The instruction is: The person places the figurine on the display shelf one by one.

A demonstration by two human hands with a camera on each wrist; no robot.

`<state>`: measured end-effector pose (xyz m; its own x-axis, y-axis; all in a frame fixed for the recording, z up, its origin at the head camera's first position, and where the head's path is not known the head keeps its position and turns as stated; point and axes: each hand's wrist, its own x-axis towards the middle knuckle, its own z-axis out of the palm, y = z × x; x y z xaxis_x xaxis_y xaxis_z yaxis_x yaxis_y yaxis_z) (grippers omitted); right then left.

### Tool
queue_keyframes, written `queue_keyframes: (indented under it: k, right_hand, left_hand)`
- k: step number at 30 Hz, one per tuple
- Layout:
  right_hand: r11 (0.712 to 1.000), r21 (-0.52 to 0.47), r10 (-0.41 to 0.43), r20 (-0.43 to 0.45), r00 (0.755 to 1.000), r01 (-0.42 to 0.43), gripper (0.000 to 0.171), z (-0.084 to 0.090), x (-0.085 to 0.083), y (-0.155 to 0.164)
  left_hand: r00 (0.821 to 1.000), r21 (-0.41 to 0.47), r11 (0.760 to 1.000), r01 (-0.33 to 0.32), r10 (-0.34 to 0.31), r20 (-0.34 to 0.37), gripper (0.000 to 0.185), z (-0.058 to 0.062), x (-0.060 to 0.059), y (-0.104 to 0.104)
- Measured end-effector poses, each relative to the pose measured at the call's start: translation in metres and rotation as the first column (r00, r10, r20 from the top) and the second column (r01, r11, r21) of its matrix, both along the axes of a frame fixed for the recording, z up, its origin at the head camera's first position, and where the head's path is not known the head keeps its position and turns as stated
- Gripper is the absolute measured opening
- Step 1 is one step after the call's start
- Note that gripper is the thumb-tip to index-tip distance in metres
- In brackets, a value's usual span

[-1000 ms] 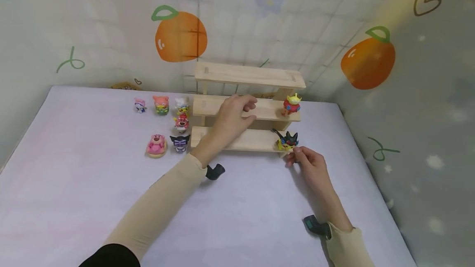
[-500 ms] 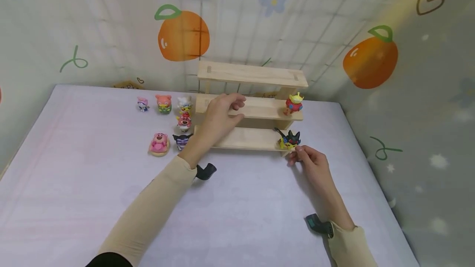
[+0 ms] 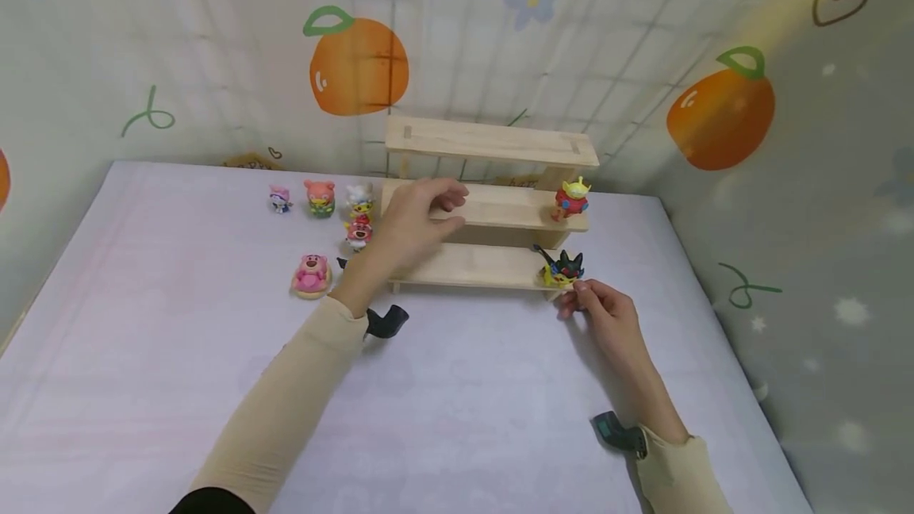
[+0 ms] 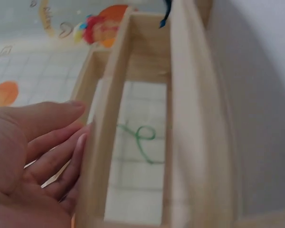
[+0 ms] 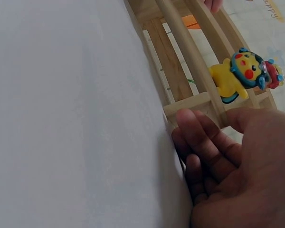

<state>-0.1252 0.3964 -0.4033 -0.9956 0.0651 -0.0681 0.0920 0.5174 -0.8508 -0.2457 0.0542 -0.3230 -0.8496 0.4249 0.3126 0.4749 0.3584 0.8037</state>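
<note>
A three-tier wooden shelf (image 3: 478,266) stands near the back of the table. Over the left part of its middle tier is my left hand (image 3: 410,220), fingers loosely bent, thumb apart, holding nothing. The left wrist view shows those fingertips (image 4: 78,142) beside a board's edge. My right hand (image 3: 607,320) pinches the front right corner of the lowest board between thumb and fingers. Just above it, a yellow figurine (image 5: 228,80) with a dark eared hood sits on that board's right end. A red-and-green alien figurine (image 3: 572,198) stands at the middle tier's right end.
Left of the shelf are several figurines: a small pink-and-purple one (image 3: 280,198), a pink-hooded one (image 3: 320,198), a white-topped one (image 3: 360,198), a red-and-pink bear (image 3: 359,233) and a seated pink bear (image 3: 312,274). My left forearm mostly hides a dark-eared one (image 3: 341,262). Behind hangs a printed curtain (image 3: 464,38).
My left hand has drifted left along the shelf, and its forearm now covers most of the dark-eared figurine. The right hand keeps its hold at the corner. The head view has shifted slightly.
</note>
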Motion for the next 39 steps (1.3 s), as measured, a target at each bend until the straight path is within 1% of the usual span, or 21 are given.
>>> queue_keyframes:
  k: [3,6,11,13,17,19,21,22,24,26,28,29,31,34,37,39]
  right_hand:
    - [1.000,0.005,0.003,0.009,1.000,-0.003,0.051,0.000,0.000,0.000]
    - [1.000,0.014,0.000,0.012,1.000,0.000,0.051,0.001,0.000,-0.001]
    - [1.000,0.012,-0.004,0.005,1.000,0.004,0.050,0.002,-0.001,-0.001]
    - [1.000,0.015,-0.005,0.010,1.000,0.005,0.051,0.001,-0.001,-0.001]
    - [0.999,0.029,-0.017,0.039,0.999,0.016,0.052,0.002,0.000,0.000]
    - [0.999,0.031,-0.022,0.048,0.999,0.021,0.053,0.002,0.001,0.000]
    - [1.000,0.023,-0.021,0.047,0.999,0.020,0.053,0.002,0.000,0.000]
    - [1.000,0.017,-0.019,0.044,0.999,0.018,0.053,0.002,0.000,0.000]
    - [1.000,0.010,-0.017,0.041,0.999,0.016,0.052,0.002,0.000,0.000]
    - [1.000,0.012,-0.021,0.048,0.999,0.021,0.053,0.002,0.000,0.001]
    - [0.999,0.017,-0.029,0.063,0.998,0.028,0.054,0.002,0.001,0.001]
    - [0.999,0.021,-0.033,0.069,0.997,0.031,0.054,0.002,0.001,0.001]
    - [0.999,0.026,-0.035,0.070,0.997,0.033,0.055,0.002,0.002,0.002]
    - [1.000,0.019,-0.025,0.043,0.999,0.024,0.053,0.001,0.001,0.002]
    - [1.000,0.015,-0.014,0.026,1.000,0.013,0.052,0.001,0.000,0.001]
    - [1.000,0.015,-0.014,0.027,1.000,0.013,0.052,0.002,0.000,0.000]
  left_hand:
    - [0.999,0.027,0.999,0.036,-0.037,0.019,0.029,0.001,-0.002,-0.013]
    - [1.000,0.021,0.999,0.027,-0.027,0.009,0.023,0.002,-0.004,-0.028]
    - [0.999,0.007,0.999,-0.036,0.036,-0.020,0.016,0.006,-0.004,-0.058]
    - [0.998,-0.002,0.999,-0.052,0.052,-0.017,0.015,0.008,-0.004,-0.073]
    - [0.995,-0.063,0.993,-0.100,0.098,-0.035,0.017,0.007,-0.008,-0.106]
    - [0.990,-0.088,0.986,-0.140,0.137,-0.044,0.017,0.004,-0.012,-0.125]
    - [0.979,-0.094,0.975,-0.203,0.199,-0.047,0.017,0.000,-0.017,-0.146]
    - [0.971,-0.085,0.967,-0.239,0.236,-0.044,0.016,-0.003,-0.019,-0.156]
    - [0.947,-0.073,0.945,-0.320,0.319,-0.028,0.016,-0.010,-0.024,-0.175]
    - [0.920,-0.053,0.918,-0.392,0.392,-0.010,0.016,-0.017,-0.029,-0.190]
    - [0.896,-0.040,0.895,-0.444,0.444,-0.001,0.016,-0.022,-0.031,-0.199]
    - [0.888,-0.038,0.888,-0.459,0.459,0.003,0.017,-0.023,-0.032,-0.202]
    - [0.878,-0.028,0.878,-0.478,0.478,0.006,0.016,-0.024,-0.033,-0.205]
    - [0.869,-0.026,0.869,-0.494,0.495,0.007,0.016,-0.026,-0.034,-0.206]
    - [0.867,-0.037,0.867,-0.497,0.498,0.010,0.017,-0.031,-0.036,-0.209]
    - [0.869,-0.056,0.869,-0.492,0.494,0.023,0.020,-0.037,-0.038,-0.210]
